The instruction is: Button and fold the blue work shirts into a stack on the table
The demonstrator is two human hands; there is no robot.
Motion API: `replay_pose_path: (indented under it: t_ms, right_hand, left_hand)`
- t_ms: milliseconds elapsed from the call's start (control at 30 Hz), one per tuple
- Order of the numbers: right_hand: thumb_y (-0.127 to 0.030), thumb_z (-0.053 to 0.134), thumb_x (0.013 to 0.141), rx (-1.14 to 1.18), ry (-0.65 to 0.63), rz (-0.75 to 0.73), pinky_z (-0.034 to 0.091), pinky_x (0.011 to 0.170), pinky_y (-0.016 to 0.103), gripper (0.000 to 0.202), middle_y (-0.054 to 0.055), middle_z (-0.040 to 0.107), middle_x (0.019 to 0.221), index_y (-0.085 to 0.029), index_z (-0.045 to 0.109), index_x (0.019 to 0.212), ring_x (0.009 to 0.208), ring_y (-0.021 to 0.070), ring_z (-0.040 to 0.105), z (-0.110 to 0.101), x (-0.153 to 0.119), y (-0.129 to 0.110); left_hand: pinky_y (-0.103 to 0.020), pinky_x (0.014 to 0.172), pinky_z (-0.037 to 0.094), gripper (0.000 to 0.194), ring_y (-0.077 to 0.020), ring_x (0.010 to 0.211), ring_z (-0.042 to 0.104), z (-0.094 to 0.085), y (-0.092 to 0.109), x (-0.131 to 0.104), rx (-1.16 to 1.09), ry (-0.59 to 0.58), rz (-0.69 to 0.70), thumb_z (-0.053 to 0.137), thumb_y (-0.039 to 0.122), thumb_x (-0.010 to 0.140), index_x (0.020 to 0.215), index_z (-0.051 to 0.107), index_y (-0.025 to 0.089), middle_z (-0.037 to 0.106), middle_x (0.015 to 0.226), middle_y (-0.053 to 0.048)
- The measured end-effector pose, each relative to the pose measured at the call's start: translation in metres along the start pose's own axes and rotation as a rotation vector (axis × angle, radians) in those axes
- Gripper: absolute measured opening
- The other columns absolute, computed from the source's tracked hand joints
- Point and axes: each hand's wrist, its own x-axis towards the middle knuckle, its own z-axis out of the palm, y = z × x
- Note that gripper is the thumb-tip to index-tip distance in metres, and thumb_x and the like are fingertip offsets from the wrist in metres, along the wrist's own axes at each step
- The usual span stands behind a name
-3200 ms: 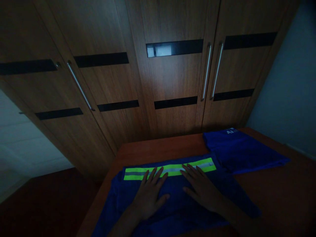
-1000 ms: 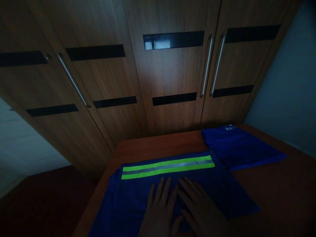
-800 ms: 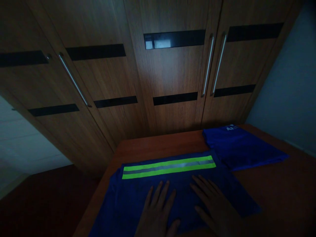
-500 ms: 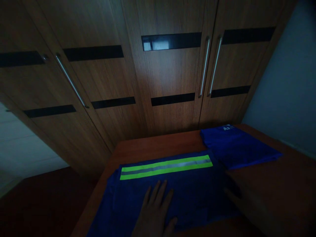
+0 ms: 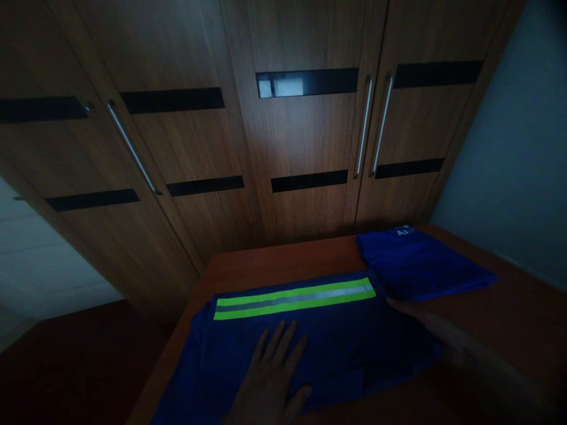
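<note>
A dark blue garment point(image 5: 328, 336) with a yellow-green and silver reflective stripe point(image 5: 295, 299) lies spread on the reddish-brown table point(image 5: 283, 254). My left hand point(image 5: 274, 372) rests flat on it below the stripe, fingers spread. At the garment's right side is my right hand point(image 5: 425, 321), dim and partly blurred; one finger reaches to the cloth near the stripe's right end, and its other fingers are hidden in shadow. Beyond it, a folded bright blue cloth point(image 5: 420, 265) with white letters touches the garment's upper right corner.
Wooden wardrobe doors point(image 5: 305, 136) with black strips and long metal handles point(image 5: 363, 127) stand behind the table. A pale wall point(image 5: 514, 159) is on the right. White drawers point(image 5: 35, 254) stand at the left, above a dark floor point(image 5: 84, 360).
My right hand has moved up along the garment's right side, towards the stripe's end. My left hand stays flat on the cloth. The view has shifted slightly.
</note>
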Motion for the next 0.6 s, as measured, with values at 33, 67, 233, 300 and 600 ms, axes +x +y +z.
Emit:
replay_pose_path:
  t_ms: [33,67,233,300,600]
  right_hand:
    - [-0.061,0.054,0.079,0.039,-0.040,0.045,0.053,0.089,0.043,0.054,0.013,0.070,0.107,-0.017,0.063,0.109,0.102,0.0275,0.065,0.000,0.005,-0.001]
    - [-0.060,0.055,0.079,0.074,-0.073,0.077,0.053,0.089,0.043,0.054,0.013,0.070,0.107,-0.016,0.061,0.111,0.102,0.0276,0.065,0.001,0.009,-0.002]
    - [-0.041,0.063,0.078,0.140,0.005,0.022,0.055,0.083,0.040,0.045,0.013,0.073,0.097,-0.013,0.059,0.113,0.090,0.0274,0.069,0.008,0.028,-0.006]
    - [-0.033,0.067,0.076,0.173,0.055,0.005,0.056,0.079,0.038,0.043,0.011,0.074,0.092,-0.013,0.059,0.113,0.084,0.0266,0.071,0.012,0.031,-0.008]
    - [-0.030,0.073,0.071,0.292,0.211,-0.041,0.056,0.077,0.032,0.047,0.002,0.074,0.078,-0.022,0.060,0.115,0.076,0.0226,0.071,0.025,0.004,-0.032]
  left_hand:
    - [-0.055,0.109,0.029,0.066,-0.0295,0.140,0.022,-0.001,-0.001,-0.002,-0.001,-0.004,0.005,0.043,0.046,0.092,0.148,0.011,0.032,0.016,0.155,-0.005]
    - [-0.055,0.109,0.029,0.065,-0.0292,0.140,0.021,-0.002,-0.003,-0.005,-0.002,-0.010,0.009,0.042,0.046,0.092,0.148,0.011,0.032,0.016,0.155,-0.005]
    - [-0.053,0.109,0.030,0.065,-0.0284,0.140,0.022,-0.010,-0.008,-0.003,-0.040,-0.043,-0.017,0.042,0.048,0.092,0.148,0.014,0.030,0.018,0.155,-0.006]
    - [-0.050,0.110,0.030,0.063,-0.0268,0.140,0.024,-0.014,-0.012,0.011,-0.054,-0.018,-0.082,0.039,0.048,0.093,0.148,0.018,0.025,0.020,0.154,-0.009]
    - [-0.055,0.112,0.018,0.055,-0.0272,0.140,0.022,0.006,-0.022,0.092,0.006,-0.014,-0.211,0.028,0.041,0.094,0.141,0.035,0.014,0.026,0.152,-0.014]
